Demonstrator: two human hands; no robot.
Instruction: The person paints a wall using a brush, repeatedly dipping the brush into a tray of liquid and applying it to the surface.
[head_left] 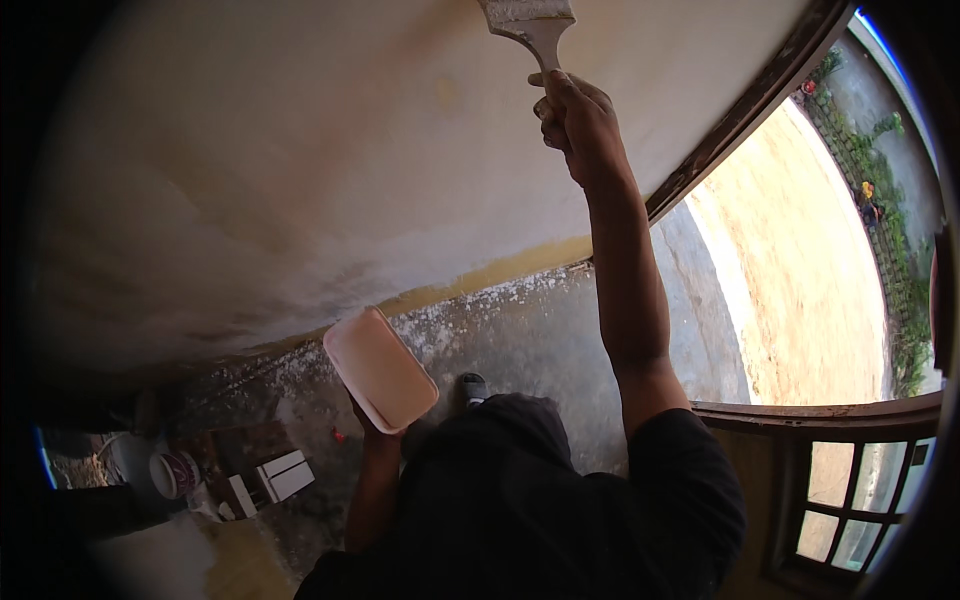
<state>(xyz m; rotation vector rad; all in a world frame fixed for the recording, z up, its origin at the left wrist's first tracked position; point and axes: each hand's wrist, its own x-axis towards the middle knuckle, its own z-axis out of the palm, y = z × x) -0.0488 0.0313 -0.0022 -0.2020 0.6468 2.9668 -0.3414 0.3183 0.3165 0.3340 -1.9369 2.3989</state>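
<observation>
Raised high, my right hand [585,125] is closed round the handle of a wide paintbrush [545,32]. Its bristle end carries whitish paint and meets the upper edge of the view, against the wall [330,130]; whether the bristles touch it I cannot tell. Low on the left, my left hand [378,428] supports a pale pink rectangular plastic tub [382,370] from beneath. Most of its fingers are hidden behind the tub. A pale surface shows inside the rim, and how much paint lies there is unclear.
White spatters dot the grey floor [520,330] along the wall's foot. At lower left stand a round bucket [175,474] and a white box [285,475]. A brown-framed doorway [740,130] opens on the right onto bright ground, above a paned window [855,500].
</observation>
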